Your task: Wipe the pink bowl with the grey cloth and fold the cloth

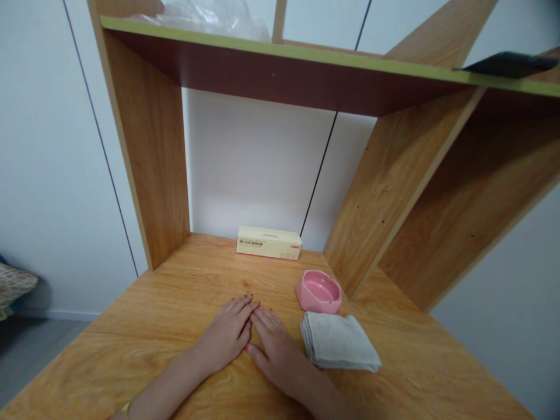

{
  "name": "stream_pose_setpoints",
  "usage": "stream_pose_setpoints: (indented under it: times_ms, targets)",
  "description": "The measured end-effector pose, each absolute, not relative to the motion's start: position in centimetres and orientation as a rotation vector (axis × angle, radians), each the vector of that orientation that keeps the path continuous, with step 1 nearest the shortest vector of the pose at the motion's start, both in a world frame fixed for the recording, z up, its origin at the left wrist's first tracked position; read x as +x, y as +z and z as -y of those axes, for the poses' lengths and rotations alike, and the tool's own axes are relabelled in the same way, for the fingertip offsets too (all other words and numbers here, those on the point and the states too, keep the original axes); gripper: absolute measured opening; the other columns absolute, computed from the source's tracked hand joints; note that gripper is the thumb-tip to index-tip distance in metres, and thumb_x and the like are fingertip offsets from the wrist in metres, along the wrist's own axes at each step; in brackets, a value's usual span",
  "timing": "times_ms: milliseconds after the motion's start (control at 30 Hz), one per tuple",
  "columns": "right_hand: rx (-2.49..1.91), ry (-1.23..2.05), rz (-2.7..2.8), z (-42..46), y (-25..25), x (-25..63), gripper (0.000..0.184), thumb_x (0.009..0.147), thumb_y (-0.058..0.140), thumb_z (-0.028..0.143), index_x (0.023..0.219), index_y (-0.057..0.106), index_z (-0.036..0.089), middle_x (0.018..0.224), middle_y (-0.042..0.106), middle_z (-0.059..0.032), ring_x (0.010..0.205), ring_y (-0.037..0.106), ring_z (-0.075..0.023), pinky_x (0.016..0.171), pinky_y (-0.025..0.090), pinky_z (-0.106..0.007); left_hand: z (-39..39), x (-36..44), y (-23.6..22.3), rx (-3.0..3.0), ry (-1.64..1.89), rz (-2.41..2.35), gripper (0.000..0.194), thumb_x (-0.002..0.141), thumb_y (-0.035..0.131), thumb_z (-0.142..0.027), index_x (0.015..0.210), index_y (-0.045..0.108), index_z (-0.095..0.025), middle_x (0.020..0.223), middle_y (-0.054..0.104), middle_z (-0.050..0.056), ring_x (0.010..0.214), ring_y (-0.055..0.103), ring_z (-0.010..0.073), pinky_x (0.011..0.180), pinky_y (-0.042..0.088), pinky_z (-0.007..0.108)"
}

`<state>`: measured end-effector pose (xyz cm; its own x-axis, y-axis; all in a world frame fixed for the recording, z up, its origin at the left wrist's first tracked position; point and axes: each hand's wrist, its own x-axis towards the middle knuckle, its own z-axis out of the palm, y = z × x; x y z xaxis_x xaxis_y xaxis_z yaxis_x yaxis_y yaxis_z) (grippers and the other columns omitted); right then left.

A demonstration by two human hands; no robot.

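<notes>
My left hand [227, 335] and my right hand [277, 349] lie flat, palms down, side by side on the wooden desk top [144, 326], fingers stretched out and touching at the tips. Neither holds anything. Just right of my right hand lies a folded grey cloth [339, 348]. Behind the cloth stands a pink ashtray-like dish [319, 291]. A long pale yellow box with red print [268, 242] lies at the back against the white wall.
Wooden side panels [151, 151] [394, 175] flank the desk, and a shelf [284, 64] runs overhead with clear plastic wrap [210, 17] and a dark flat object [507, 63] on it. Floor and a patterned fabric [13, 283] show at far left.
</notes>
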<state>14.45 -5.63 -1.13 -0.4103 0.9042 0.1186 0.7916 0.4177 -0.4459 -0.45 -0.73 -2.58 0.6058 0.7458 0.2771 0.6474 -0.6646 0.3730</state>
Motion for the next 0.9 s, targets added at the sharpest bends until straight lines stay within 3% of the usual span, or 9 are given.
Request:
stream_pose_setpoints:
  times_ms: [267,900]
  targets:
    - [-1.490,0.454,2.357,5.61,-1.10,14.43,0.055,0.079,0.040,0.024,0.130,0.034,0.003,0.137,0.032,-0.0146,0.127,0.025,-0.0200,0.106,0.018,-0.040,0.48,-0.48,-3.41,2.616,0.668,-1.140,0.044,0.078,0.036,-0.013,0.121,0.045,-0.010,0.124,0.049,0.013,0.116,0.042,0.0205,0.098,0.034,0.040]
    - [-1.454,0.398,2.311,5.64,-1.91,14.54,0.054,0.078,0.043,0.023,0.129,0.037,0.008,0.135,0.036,-0.0133,0.126,0.029,-0.0210,0.105,0.022,-0.041,0.57,-0.50,-3.29,2.610,0.702,-1.105,0.039,0.077,0.038,-0.011,0.115,0.048,-0.012,0.121,0.051,0.013,0.114,0.043,0.0211,0.097,0.035,0.041]
